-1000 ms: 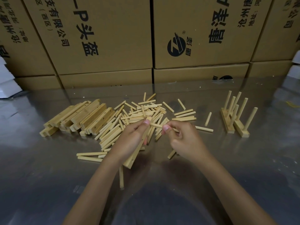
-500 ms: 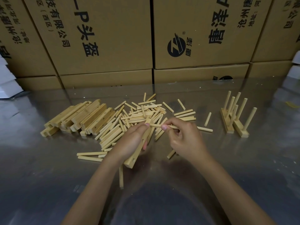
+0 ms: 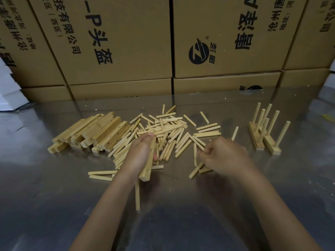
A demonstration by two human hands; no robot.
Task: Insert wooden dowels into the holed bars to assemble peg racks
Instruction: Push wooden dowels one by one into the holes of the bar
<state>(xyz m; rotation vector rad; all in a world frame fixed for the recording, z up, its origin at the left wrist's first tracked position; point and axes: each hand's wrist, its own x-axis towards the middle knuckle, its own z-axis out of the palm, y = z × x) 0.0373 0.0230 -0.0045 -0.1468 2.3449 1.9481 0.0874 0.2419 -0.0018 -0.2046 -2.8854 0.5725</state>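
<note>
table (image 3: 54, 205): shiny metal top, kinda scuffed, picks up blurry reflections of the stuff behind it
cardboard boxes (image 3: 117, 42): brown cartons stacked in a wall along the far edge, side by side, two layers showing
print on boxes: black Chinese characters turned sideways, plus a round black logo (image 3: 198, 53) right of centre
white stuff (image 3: 10, 93): far left edge, looks like stacked white boxes, hard to tell

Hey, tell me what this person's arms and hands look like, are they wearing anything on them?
Nothing visible is worn. Both forearms are bare from the bottom edge of the picture up to the wrists, with no sleeves in view. The left hand and right hand have no gloves, and no rings, watch or bracelet show. The fingernails look short and unpainted.
</note>
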